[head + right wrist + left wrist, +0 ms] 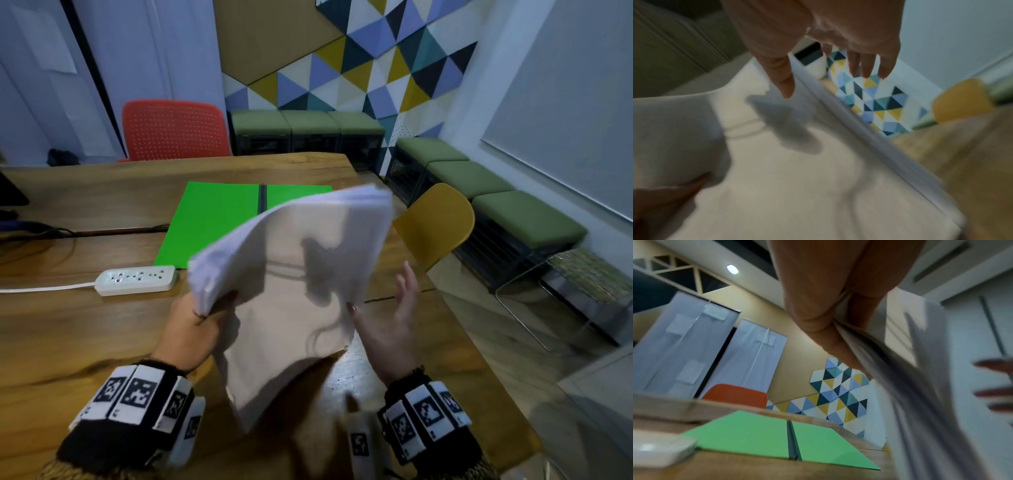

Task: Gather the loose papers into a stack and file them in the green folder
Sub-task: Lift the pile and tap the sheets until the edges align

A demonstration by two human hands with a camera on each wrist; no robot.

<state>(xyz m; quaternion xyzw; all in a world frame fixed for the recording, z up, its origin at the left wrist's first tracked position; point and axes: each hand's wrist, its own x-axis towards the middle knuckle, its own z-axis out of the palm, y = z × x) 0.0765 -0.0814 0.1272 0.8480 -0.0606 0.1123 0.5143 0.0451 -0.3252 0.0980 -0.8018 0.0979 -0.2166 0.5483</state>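
Note:
A thick stack of white papers [291, 274] hangs tilted in the air above the wooden table [68, 329]. My left hand [202, 318] grips the stack's left edge, thumb on top. Just beside its right edge is my right hand [387, 308], open with fingers spread, the thumb tip near the sheet. The green folder [212, 222] lies open and flat on the table beyond the stack, its dark spine up the middle. The left wrist view shows the stack [920, 402] edge-on and the folder [756, 438] below. The right wrist view shows the stack [777, 170] under my spread fingers [865, 68].
A white power strip [135, 280] with its cable lies left of the folder. A red chair [174, 130] stands behind the table, and a yellow chair [438, 222] at its right edge. Green benches [479, 178] line the walls.

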